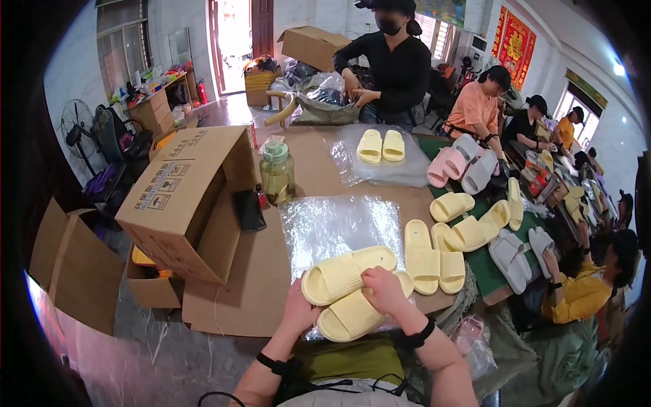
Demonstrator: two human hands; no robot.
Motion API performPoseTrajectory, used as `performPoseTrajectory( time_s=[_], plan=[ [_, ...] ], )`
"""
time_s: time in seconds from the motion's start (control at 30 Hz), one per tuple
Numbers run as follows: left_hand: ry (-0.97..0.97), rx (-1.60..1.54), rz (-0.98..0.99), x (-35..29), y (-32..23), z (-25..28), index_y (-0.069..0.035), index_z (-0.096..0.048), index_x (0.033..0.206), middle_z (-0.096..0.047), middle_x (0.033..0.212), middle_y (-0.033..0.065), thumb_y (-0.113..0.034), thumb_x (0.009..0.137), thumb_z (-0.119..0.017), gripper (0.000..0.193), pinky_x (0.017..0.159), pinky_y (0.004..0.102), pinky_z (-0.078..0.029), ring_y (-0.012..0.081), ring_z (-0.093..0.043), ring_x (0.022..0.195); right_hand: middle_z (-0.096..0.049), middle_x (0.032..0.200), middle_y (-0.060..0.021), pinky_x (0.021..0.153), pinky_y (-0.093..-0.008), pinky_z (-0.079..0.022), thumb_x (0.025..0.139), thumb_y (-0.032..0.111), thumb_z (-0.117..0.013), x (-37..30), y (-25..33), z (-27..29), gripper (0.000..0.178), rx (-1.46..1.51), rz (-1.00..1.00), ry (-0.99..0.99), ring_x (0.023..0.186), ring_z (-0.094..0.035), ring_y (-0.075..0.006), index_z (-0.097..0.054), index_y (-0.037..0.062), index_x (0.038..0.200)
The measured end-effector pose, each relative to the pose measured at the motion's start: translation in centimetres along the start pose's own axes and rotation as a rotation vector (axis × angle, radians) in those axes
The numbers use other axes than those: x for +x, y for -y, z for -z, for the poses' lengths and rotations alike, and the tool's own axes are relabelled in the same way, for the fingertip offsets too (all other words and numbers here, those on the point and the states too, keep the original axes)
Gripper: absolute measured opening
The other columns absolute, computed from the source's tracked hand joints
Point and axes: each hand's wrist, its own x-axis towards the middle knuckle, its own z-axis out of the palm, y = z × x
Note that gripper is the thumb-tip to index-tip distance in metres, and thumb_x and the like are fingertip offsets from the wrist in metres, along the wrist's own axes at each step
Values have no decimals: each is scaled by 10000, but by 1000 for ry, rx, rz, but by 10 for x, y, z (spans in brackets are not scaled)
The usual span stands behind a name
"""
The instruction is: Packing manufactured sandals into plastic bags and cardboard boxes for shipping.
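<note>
Your right hand (384, 287) curls over the yellow slippers (347, 290) and your left hand (298, 311) cups their near edge, atop the clear bag (339, 227) — light, squashy foam, so grip the straps.

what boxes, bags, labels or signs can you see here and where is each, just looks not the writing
Large cardboard box: on its side on the table's left, brown, dark printed marks on its panel.
Second cardboard box: at the back beside the standing person, brown, flaps open.
Clear plastic bags: a flat shiny stack before the hands, under the yellow slippers.
Another clear bag: further back, under a yellow pair.
Red wall hanging: upper right wall, rectangular, gold figures.
</note>
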Motion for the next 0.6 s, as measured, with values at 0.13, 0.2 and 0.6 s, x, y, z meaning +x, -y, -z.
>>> performPoseTrajectory(
  time_s=[0.13, 0.2, 0.6],
  plan=[
    [11, -72, -8, -2, 11, -1, -93, -599, 1318, -483, 1452, 208, -338, 805, -710, 578, 1154, 523, -299, 429, -356, 1406, -617, 939, -79, 716, -442, -518, 724, 91, -700, -13, 27, 25, 168, -1, -21, -92, 864, -588, -315, -606, 62, 860],
    [-38, 2, -79, -8, 10, -2, -109, -616, 1299, -471, 1465, 189, -316, 794, -714, 554, 1152, 535, -292, 416, -341, 1418, -615, 919, -93, 697, -440, -517, 727, 77, -691, -24, 24, 35, 155, -6, -24, -181, 842, -592, -329, -600, 55, 851],
    [-74, 269, -448, -11, -2, 3, -160, -660, 1124, -555, 1367, 73, -275, 809, -717, 340, 1114, 573, -310, 363, -427, 1355, -595, 923, -263, 726, -501, -483, 930, 177, -638, -107, -83, 45, 239, -146, -852, -414, 832, -608, -428, -574, -40, 1008]
  ],
)
